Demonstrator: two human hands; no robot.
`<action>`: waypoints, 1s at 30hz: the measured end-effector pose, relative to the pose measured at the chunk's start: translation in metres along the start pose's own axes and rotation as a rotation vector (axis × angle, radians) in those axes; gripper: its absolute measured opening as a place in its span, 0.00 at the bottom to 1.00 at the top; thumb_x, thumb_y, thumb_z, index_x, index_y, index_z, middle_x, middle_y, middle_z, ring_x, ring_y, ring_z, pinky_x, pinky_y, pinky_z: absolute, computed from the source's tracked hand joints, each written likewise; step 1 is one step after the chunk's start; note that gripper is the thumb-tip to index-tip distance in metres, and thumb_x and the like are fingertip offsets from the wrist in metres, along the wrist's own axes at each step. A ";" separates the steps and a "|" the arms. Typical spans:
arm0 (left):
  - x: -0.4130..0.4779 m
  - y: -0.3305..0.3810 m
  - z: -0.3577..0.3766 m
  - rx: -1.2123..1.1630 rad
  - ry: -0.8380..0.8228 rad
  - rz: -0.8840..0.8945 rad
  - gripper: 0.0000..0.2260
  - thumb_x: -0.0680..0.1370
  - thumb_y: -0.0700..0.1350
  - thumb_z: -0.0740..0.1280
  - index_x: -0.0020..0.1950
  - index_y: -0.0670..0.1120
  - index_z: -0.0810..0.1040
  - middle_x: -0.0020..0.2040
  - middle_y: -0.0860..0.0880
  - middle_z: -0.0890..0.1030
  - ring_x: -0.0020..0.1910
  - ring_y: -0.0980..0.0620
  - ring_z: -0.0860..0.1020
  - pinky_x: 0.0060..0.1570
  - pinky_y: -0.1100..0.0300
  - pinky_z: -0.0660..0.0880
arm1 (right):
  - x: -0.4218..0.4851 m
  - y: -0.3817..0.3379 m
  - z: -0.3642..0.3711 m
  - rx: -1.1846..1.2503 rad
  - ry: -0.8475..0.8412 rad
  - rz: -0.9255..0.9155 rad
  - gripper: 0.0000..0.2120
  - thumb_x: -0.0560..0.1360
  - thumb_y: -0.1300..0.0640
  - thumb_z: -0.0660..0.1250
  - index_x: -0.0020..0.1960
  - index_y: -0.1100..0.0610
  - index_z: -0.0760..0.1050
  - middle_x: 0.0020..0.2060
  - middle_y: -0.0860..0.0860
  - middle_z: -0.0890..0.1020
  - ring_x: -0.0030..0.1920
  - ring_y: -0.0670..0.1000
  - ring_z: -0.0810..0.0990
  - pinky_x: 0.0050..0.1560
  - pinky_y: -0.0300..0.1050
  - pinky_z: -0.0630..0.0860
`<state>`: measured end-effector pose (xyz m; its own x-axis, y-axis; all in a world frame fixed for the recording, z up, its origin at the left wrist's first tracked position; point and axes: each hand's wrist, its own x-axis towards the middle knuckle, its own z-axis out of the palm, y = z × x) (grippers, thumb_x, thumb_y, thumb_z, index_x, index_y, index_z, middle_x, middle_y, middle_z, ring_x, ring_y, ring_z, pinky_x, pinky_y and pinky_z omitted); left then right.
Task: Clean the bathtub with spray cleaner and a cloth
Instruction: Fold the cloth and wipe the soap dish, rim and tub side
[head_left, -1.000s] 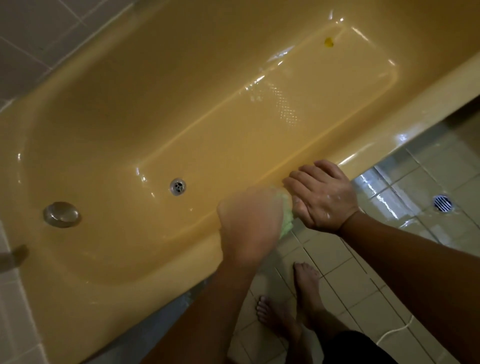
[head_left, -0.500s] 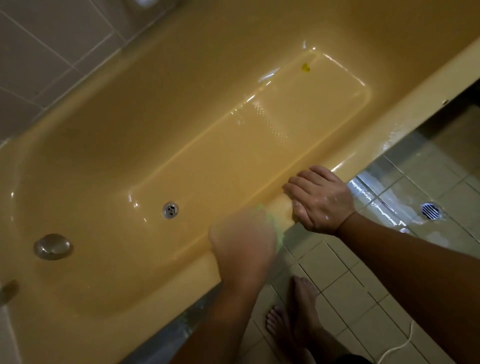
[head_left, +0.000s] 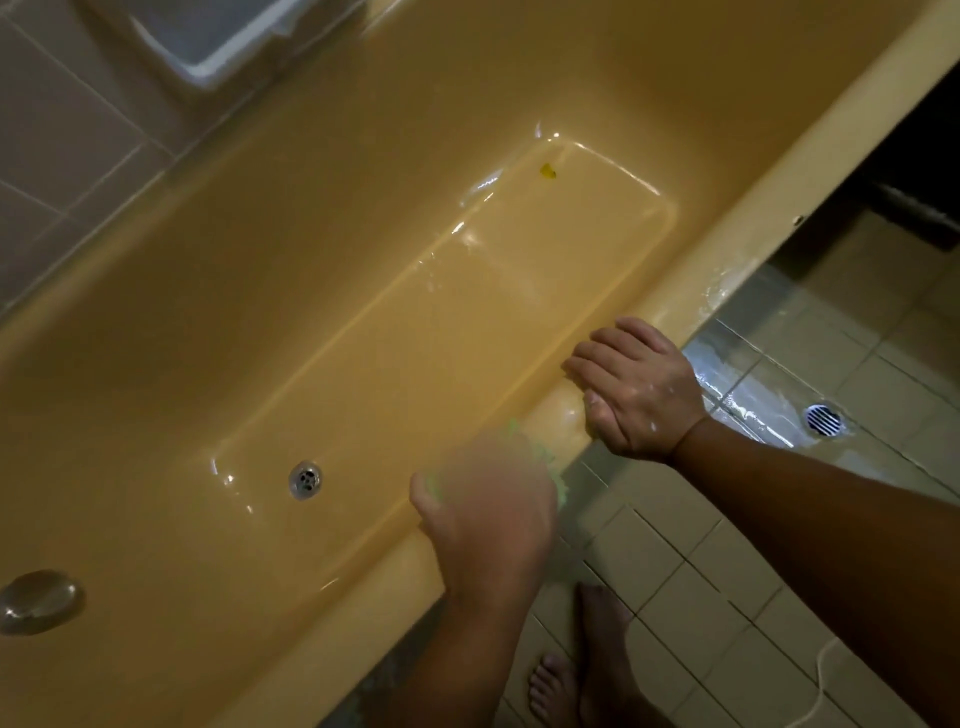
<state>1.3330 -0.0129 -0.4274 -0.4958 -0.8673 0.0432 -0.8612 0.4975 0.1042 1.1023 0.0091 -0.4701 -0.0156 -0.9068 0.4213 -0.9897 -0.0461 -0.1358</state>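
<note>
The yellow bathtub (head_left: 322, 291) fills most of the view, its floor wet and glossy. My left hand (head_left: 488, 512), blurred by motion, presses a green cloth (head_left: 540, 457) onto the near rim; only the cloth's edges show around the hand. My right hand (head_left: 636, 389) rests on the same rim to the right, its fingers curled over the rim's inner edge. No spray bottle is in view.
A metal drain (head_left: 305, 479) sits in the tub floor, an overflow cap (head_left: 39, 600) at the left end, a small yellow speck (head_left: 547, 170) at the far end. Wet floor tiles hold a floor drain (head_left: 823, 420). My bare feet (head_left: 576, 670) stand beside the tub. A white tray (head_left: 208, 47) sits at the top.
My left hand with the cloth has slid left along the near rim, away from my right hand. The right hand stays on the rim. The view has shifted.
</note>
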 end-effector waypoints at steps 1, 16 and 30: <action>0.003 0.004 0.000 0.006 0.002 0.010 0.16 0.79 0.57 0.59 0.61 0.53 0.79 0.59 0.48 0.80 0.54 0.45 0.77 0.60 0.39 0.68 | 0.000 0.003 0.000 -0.001 0.001 0.002 0.20 0.78 0.53 0.55 0.57 0.60 0.83 0.52 0.57 0.84 0.54 0.61 0.81 0.69 0.59 0.71; 0.043 0.050 0.012 -0.051 -0.003 0.075 0.15 0.80 0.56 0.60 0.61 0.54 0.79 0.58 0.50 0.80 0.53 0.45 0.77 0.59 0.40 0.68 | -0.003 0.083 -0.001 -0.032 0.018 0.028 0.23 0.79 0.52 0.53 0.59 0.59 0.83 0.55 0.57 0.84 0.58 0.61 0.81 0.72 0.59 0.69; 0.118 0.156 0.025 -0.077 0.001 0.006 0.13 0.80 0.56 0.59 0.58 0.53 0.79 0.54 0.49 0.80 0.51 0.45 0.77 0.55 0.43 0.68 | -0.001 0.164 -0.009 0.001 0.038 -0.004 0.23 0.80 0.52 0.53 0.63 0.60 0.82 0.59 0.57 0.84 0.65 0.62 0.80 0.73 0.63 0.68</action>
<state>1.1372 -0.0376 -0.4305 -0.5011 -0.8642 0.0456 -0.8467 0.5005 0.1803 0.9387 0.0066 -0.4845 -0.0168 -0.8901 0.4554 -0.9896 -0.0501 -0.1346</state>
